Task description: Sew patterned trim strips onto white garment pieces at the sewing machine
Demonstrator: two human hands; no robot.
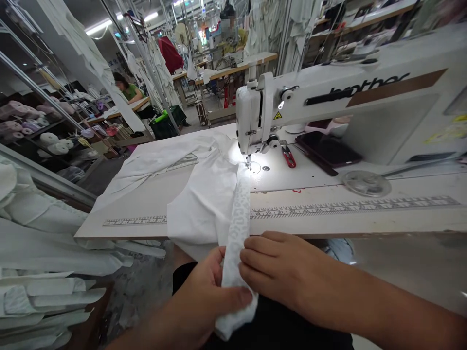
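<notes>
A white sewing machine (255, 114) stands on the table, its lit needle area over the far end of a patterned fabric strip (239, 214). The strip runs from the presser foot (248, 163) toward me, past the table's front edge. My left hand (219, 291) grips its near end, thumb on top. From the right, my right hand (272, 265) has its fingers closed on the strip's edge; the thumb is hidden. Plain white cloth (204, 199) joins the strip at the left and spreads over the table.
Red thread snips (288, 156), a dark phone (328, 148) and a clear round disc (367, 183) lie right of the needle. A ruler tape (350, 206) runs along the table front. White garment pieces (44, 253) hang at the left. Other people sit farther back.
</notes>
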